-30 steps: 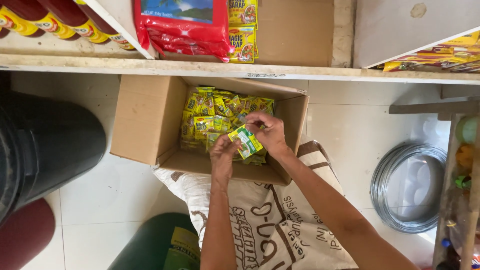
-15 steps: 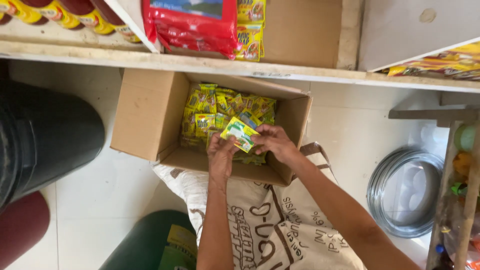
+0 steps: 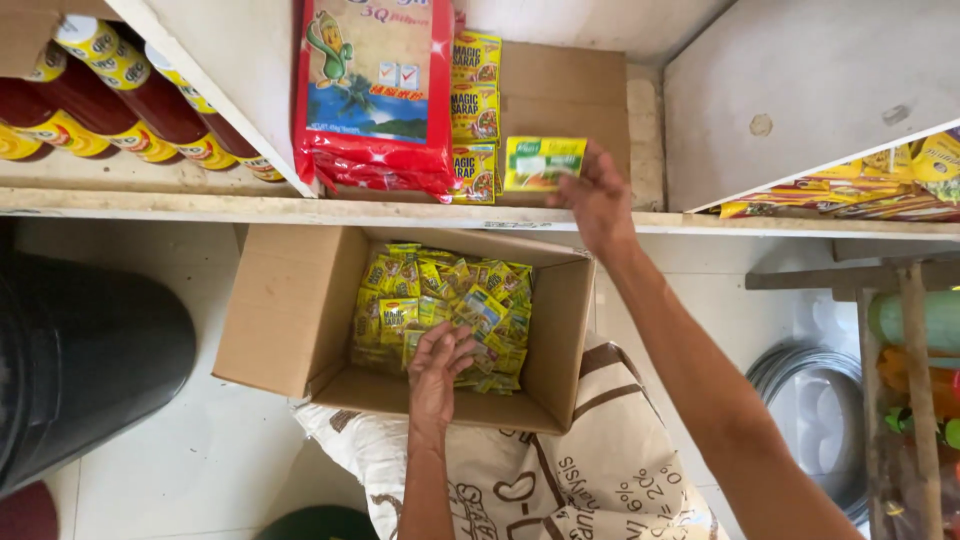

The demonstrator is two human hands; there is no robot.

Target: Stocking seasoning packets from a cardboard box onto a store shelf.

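My right hand (image 3: 598,198) is raised to the wooden shelf (image 3: 300,208) and grips a small green and yellow packet (image 3: 543,162) by its right end, next to a stack of yellow sachets (image 3: 475,110). My left hand (image 3: 437,368) reaches down into an open cardboard box (image 3: 290,310) and its fingers rest on the heap of yellow and green packets (image 3: 440,300) inside. Whether it grips one of them is hidden by its fingers.
Red snack bags (image 3: 375,95) lie on the shelf beside the sachets, and bottles with yellow labels (image 3: 120,90) lie at the left. The box sits on a printed sack (image 3: 560,470). A black barrel (image 3: 80,350) stands left, a metal basin (image 3: 810,400) right.
My right hand has lifted a packet out of the box and up to the shelf. My left hand stayed low in the box. The view has tilted upward.
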